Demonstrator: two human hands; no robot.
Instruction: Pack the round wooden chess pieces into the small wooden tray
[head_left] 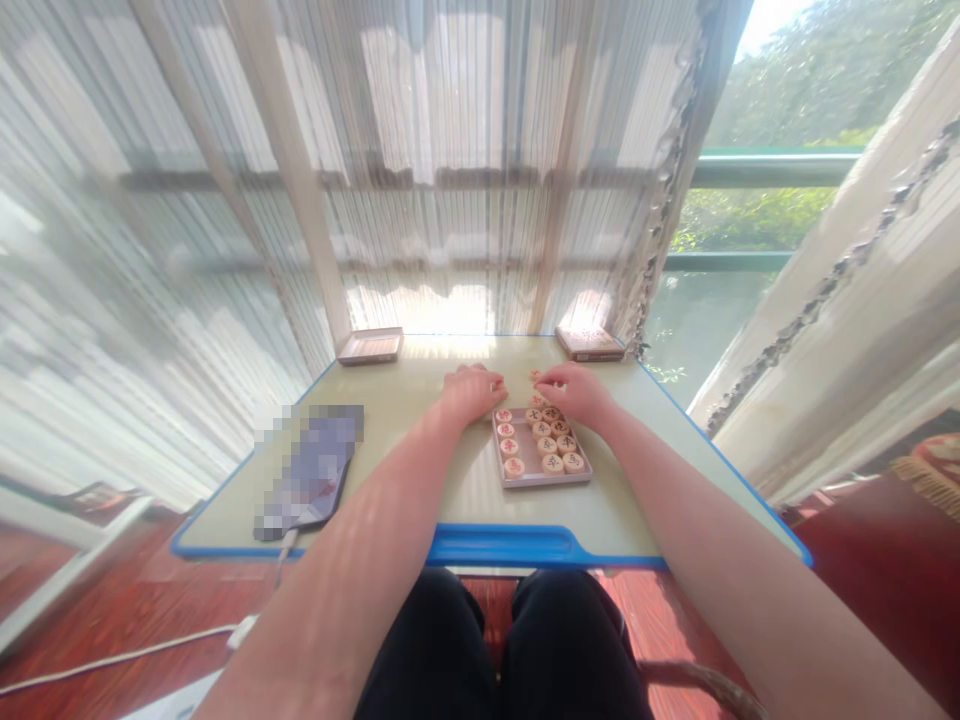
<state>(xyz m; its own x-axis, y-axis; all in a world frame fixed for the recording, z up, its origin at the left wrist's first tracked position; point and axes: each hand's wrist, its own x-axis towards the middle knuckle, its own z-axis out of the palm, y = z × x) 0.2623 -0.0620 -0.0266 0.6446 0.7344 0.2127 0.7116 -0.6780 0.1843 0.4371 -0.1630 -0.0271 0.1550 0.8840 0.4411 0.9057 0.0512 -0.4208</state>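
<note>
A shallow grey tray [528,462] lies on the small desk [420,450] and holds several round wooden game discs [553,445] with red or dark marks. My left hand [471,392] rests knuckles-up just left of the tray's far corner, fingers curled, and a disc seems pinched at its fingertips. My right hand [576,392] hovers over the tray's far edge, fingers bent down onto the discs. A few loose discs [535,376] lie on the desk between the two hands.
The desk has a blue rim [510,547]. A flat box half [370,346] sits at the far left, another [589,343] at the far right. A blurred phone [311,470] with a white cable lies at left. Sheer curtains hang close behind; my knees are under the front edge.
</note>
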